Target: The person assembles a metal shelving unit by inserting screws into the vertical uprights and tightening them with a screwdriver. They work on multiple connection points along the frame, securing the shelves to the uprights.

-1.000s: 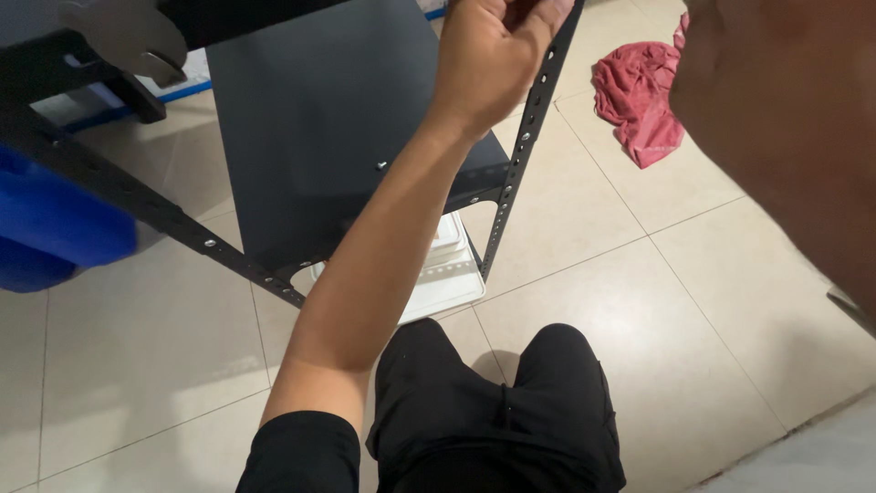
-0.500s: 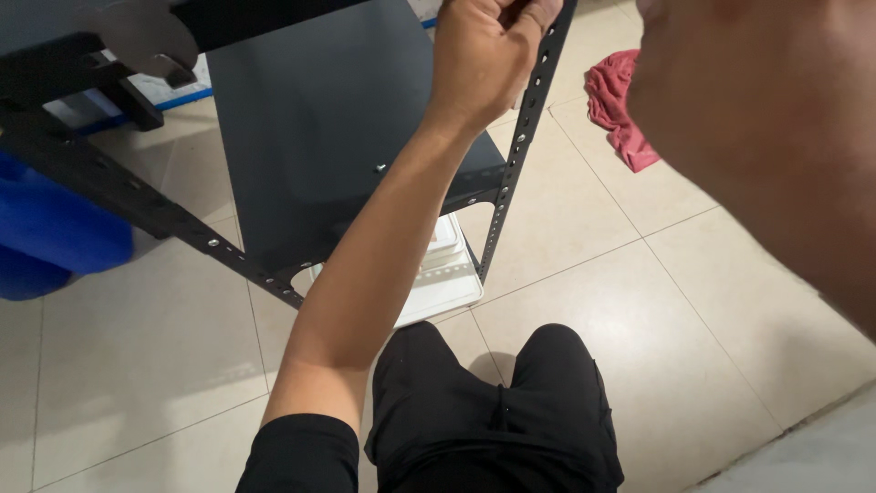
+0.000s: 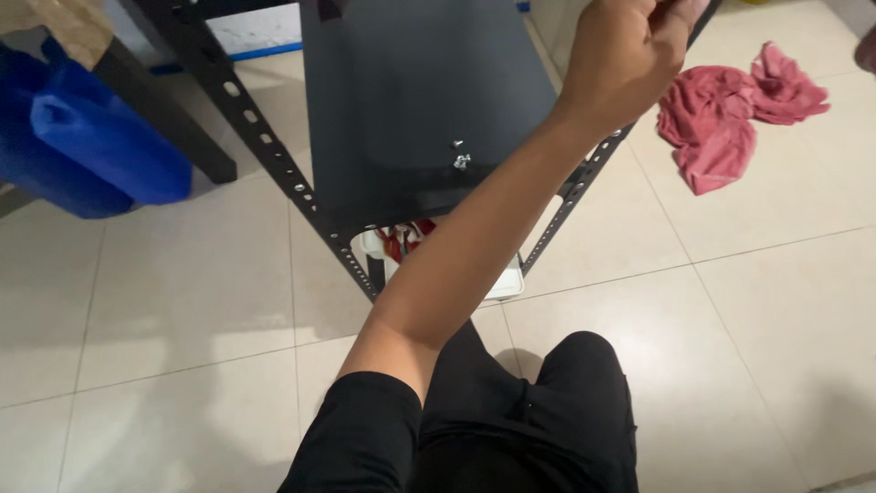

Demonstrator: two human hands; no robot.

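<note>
My left hand (image 3: 630, 55) is closed around the top of a black perforated metal upright (image 3: 575, 187) of a shelf frame, with my arm stretched out over it. The dark shelf panel (image 3: 411, 100) lies between this upright and a second perforated upright (image 3: 274, 155) on the left. Two small silver bolts (image 3: 459, 157) rest loose on the panel, near my forearm. Only a blurred sliver of my right hand (image 3: 867, 47) shows at the right edge, and its fingers are hidden.
A crumpled red cloth (image 3: 721, 119) lies on the tiled floor to the right. A blue bag (image 3: 100, 146) and a black furniture leg (image 3: 164, 119) stand at the left. A white box (image 3: 497, 285) with red items sits under the shelf. My black-clothed legs (image 3: 547, 420) are below.
My right arm, which filled the right side close to the camera, has withdrawn almost out of view. The view has shifted, showing more of the shelf panel. My left hand keeps its hold on the upright.
</note>
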